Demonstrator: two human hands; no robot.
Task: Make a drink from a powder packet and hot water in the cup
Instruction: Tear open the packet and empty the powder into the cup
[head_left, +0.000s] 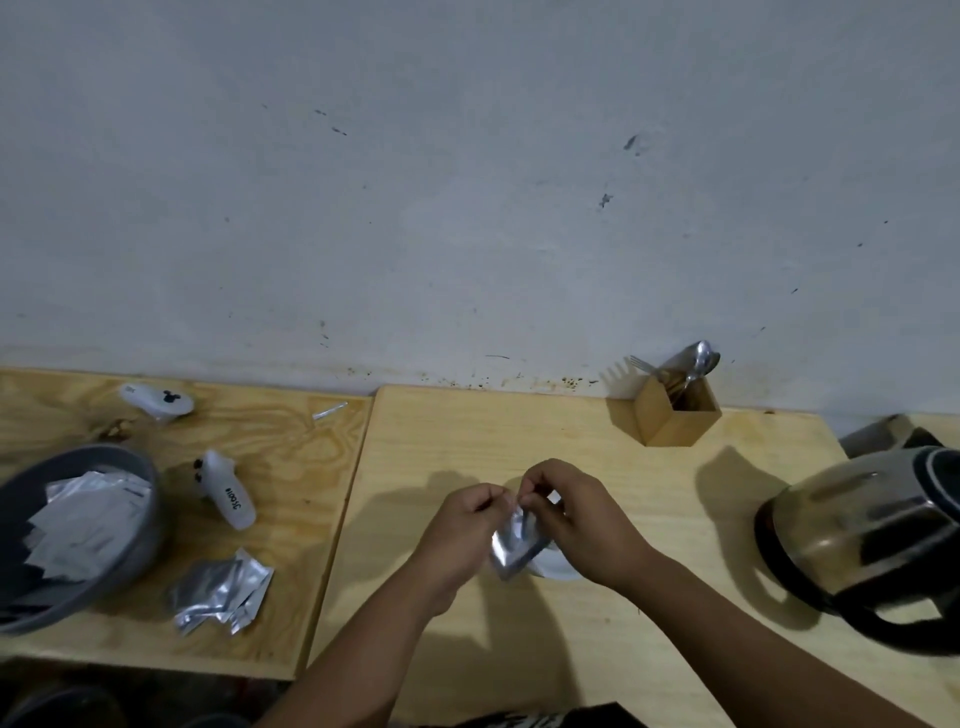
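Your left hand (464, 512) and right hand (563, 506) both pinch the top edge of the silver powder packet (514, 545), held above the white cup (558, 566) on the surface (649, 519); light, crinkly, likely slippery foil, so grip near the seam.

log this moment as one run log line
step: tearing packet open | left hand + right hand: both pinch its top | cup: beneath, mostly hidden | kettle: untouched, right
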